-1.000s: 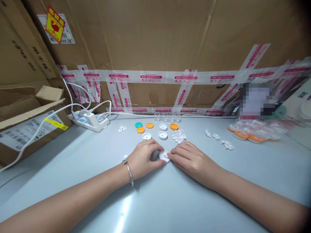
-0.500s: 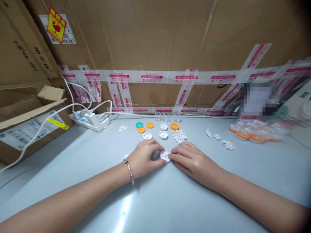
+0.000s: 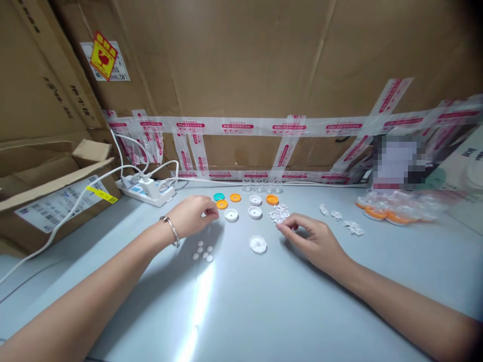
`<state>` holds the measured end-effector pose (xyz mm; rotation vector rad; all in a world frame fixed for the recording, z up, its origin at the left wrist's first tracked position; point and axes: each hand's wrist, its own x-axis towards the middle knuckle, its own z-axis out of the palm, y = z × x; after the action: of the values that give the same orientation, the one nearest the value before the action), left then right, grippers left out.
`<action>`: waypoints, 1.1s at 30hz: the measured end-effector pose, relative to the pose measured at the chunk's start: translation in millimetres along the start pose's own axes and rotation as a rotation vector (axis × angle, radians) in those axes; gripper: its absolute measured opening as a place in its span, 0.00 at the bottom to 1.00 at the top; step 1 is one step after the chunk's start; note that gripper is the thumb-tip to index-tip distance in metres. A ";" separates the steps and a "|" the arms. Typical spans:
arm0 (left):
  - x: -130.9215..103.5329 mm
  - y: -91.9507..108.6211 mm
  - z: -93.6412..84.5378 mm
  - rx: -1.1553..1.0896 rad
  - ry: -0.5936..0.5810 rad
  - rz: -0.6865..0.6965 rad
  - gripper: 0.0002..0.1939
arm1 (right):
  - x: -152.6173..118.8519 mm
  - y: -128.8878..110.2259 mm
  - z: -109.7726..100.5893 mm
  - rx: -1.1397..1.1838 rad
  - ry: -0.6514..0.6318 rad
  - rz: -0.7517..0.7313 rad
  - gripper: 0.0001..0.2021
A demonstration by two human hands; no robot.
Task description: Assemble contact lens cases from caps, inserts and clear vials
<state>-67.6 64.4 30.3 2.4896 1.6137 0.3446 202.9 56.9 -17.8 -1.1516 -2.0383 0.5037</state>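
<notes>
Head view; hours read from the white dish, 12 on the side away from the wearer.

White dish (image 3: 258, 244): one, lying flat on the bench (image 3: 241, 311) between the hands, touched by neither. Round and shallow, matt white, low raised rim; small raised round detail at the middle, with paler wedge-like surfaces about it, too fine to read.

Left hand (image 3: 193, 215): at 10 o'clock, metal bangle at the wrist. Grip drawn nearly together, thumb close to curled fingers; contents, if any, cannot be told. Nearest are an orange ring (image 3: 222, 207) and a white cup (image 3: 231, 218), a round shallow part with a small central hole.

Right hand (image 3: 316, 236): at 3 o'clock. Grip narrow, thumb and forefinger close together at the near edge of the white openwork pieces (image 3: 279, 213), a flat loose cluster at 1 o'clock; whether one is held cannot be told.

Small white discs (image 3: 205, 255): loose group, 9 o'clock.

Two further white cups, one behind the other: 12 o'clock.

Orange dish (image 3: 272, 202): rimmed, 1 o'clock.

Teal ring (image 3: 219, 199): 11 o'clock, just beyond the orange ring.

Clear cups (image 3: 258, 186): a row, 12 o'clock, farthest back.
</notes>
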 end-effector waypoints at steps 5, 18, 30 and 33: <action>5.4 -7.6 18.9 -0.027 0.036 0.022 0.09 | -0.9 -3.7 -1.7 0.015 -0.023 0.020 0.13; 7.3 -8.3 28.3 -0.082 0.064 0.155 0.06 | -0.1 0.0 -0.3 0.022 -0.084 -0.029 0.10; 12.7 -20.1 25.5 -0.060 0.174 0.091 0.10 | -1.4 3.0 -1.4 0.026 -0.094 -0.049 0.10; 16.1 -31.0 32.3 0.000 0.216 0.050 0.13 | -1.0 2.9 -1.7 0.020 -0.093 -0.048 0.10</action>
<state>-79.5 91.6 -6.8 2.5715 1.6268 0.6399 206.1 57.5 -18.9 -1.0822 -2.1303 0.5618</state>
